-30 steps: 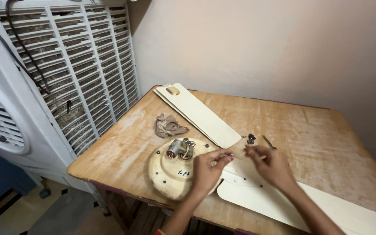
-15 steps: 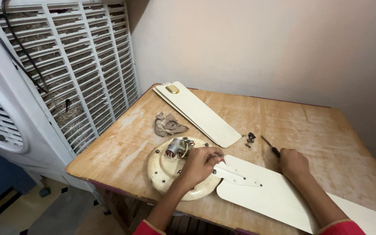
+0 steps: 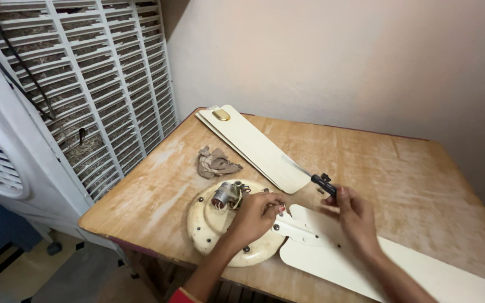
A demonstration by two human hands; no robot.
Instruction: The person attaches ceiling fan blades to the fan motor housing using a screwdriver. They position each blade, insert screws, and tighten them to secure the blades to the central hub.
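Hands at work over a stripped-down ceiling fan on a worn wooden table (image 3: 399, 168). The left hand (image 3: 256, 216) sits curled on the cream motor housing (image 3: 220, 230), fingers bent down onto its top at the three o'clock edge, right where the blade bracket (image 3: 301, 230) meets it; whether it pinches a screw there is too small to tell. The right hand (image 3: 355, 216) is closed round a dark-handled screwdriver (image 3: 318, 180), its shaft pointing up toward eleven o'clock, blurred.

That housing looks like cast metal with a winding inside, so I judge it heavy and stiff, unlikely to slide on the rough wood. Take it by the rim with a flat palm, not by the small silver capacitor (image 3: 225, 194) and its wires at twelve o'clock on top, which look delicate.

The attached fan blade (image 3: 394, 264) runs off toward four o'clock: thin sheet, light, probably springy, smooth and a bit slippery. Best held near the bracket end, where it is stiffest; lifting by the far tip would likely flex it.

Two more blades, the spare blades (image 3: 254, 146), lie stacked from eleven o'clock toward the centre, a brass-coloured tab at the far end. A crumpled brownish rag (image 3: 215, 163) lies just beside them, at ten o'clock of the housing. Small dark screws (image 3: 320, 191) sit near the screwdriver, easy to lose. A white louvred air cooler (image 3: 85, 101) stands off the table at nine o'clock.
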